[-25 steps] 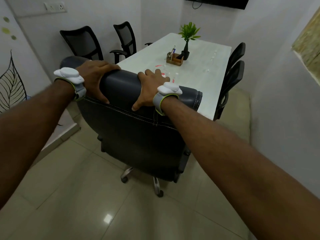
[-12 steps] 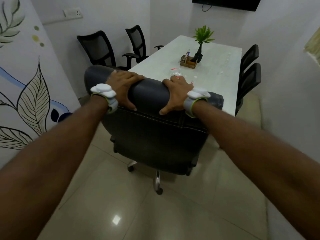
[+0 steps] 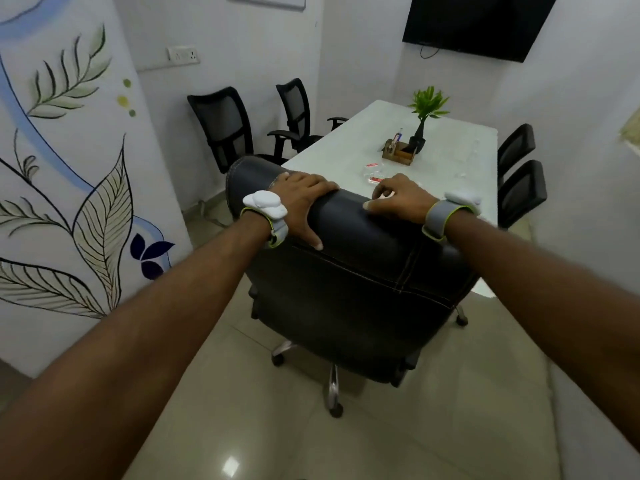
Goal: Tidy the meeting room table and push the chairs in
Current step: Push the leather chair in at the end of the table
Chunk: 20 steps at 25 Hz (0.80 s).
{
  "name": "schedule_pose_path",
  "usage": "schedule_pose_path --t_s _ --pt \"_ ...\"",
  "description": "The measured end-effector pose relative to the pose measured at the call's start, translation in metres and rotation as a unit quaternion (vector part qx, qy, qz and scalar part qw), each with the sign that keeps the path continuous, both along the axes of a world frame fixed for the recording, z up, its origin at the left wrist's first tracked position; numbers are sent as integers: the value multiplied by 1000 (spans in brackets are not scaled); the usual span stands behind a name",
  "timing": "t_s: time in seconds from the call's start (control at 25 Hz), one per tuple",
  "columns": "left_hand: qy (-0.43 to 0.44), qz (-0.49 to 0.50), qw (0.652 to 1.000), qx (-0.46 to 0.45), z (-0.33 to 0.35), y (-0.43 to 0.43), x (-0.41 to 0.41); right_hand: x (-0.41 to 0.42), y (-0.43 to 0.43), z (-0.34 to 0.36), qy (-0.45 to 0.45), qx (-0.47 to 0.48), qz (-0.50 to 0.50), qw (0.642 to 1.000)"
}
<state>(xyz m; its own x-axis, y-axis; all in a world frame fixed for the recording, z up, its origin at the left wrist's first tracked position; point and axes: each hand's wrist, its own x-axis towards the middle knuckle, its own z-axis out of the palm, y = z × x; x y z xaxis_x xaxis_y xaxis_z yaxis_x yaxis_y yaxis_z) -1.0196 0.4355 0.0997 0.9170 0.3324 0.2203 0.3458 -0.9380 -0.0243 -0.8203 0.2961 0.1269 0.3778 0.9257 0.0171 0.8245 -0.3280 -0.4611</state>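
Backrest of the chair (image 3: pixel 363 289) is clamped along its top edge by the left hand (image 3: pixel 301 199) and right hand (image 3: pixel 398 197), fingers curled over it, and the table (image 3: pixel 450 157) is seen lengthwise straight ahead, just beyond it.

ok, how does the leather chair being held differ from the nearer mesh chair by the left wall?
Back: the leather chair has a solid, stitched padded back; the mesh chair has a see-through one. Place: the leather chair sits at the table's near end, left hand and right hand holding its top; the mesh chair stands untouched, off the table's side. Both are black.
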Motion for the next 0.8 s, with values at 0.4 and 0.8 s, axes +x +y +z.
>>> schedule_pose_path --t_s 0.4,0.8 --pt "-244 55 939 -235 62 174 -12 13 203 66 38 28 6 999" --pt "-174 175 925 -288 5 414 -84 -44 457 47 51 -37 42 997"
